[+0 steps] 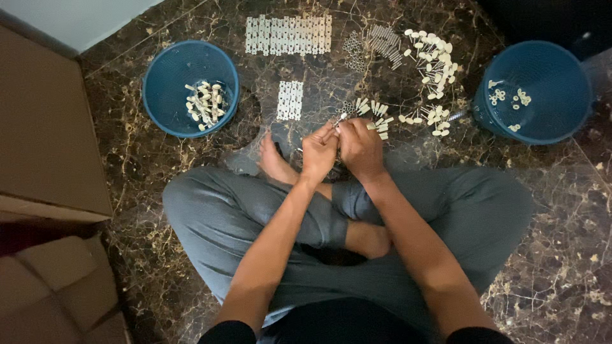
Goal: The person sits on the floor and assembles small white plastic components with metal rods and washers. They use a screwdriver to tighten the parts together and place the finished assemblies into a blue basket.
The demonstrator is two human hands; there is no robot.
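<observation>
**Marble floor, small parts sorted in groups, both hands on one piece**

Dark marble floor (561,255), veined in gold, seen from above with crossed legs in grey trousers (223,210) at centre. Left hand (319,153) and right hand (360,148) held together just above the floor, knuckles touching. Fingers of both hands pressed together, pinching one small metal piece (342,118) at the tips; exact shape of the piece too small to tell. Just beyond the fingertips, a cluster of small white plastic pieces (379,121) lying on the floor, with a larger scatter of white pieces (433,57) further out to the right. Between them and further up, a heap of small metal screws (384,41). Long strip of pale perforated plates (288,34) laid flat at the top; short strip of plates (290,100) lying nearer the hands. Blue basket on the left (156,70) holding a pile of white assembled parts (204,102). Blue basket on the right (561,57) holding only a few white pieces. Cardboard boxes (44,146) along the left edge. Bare foot (274,162) resting beside the left hand.
</observation>
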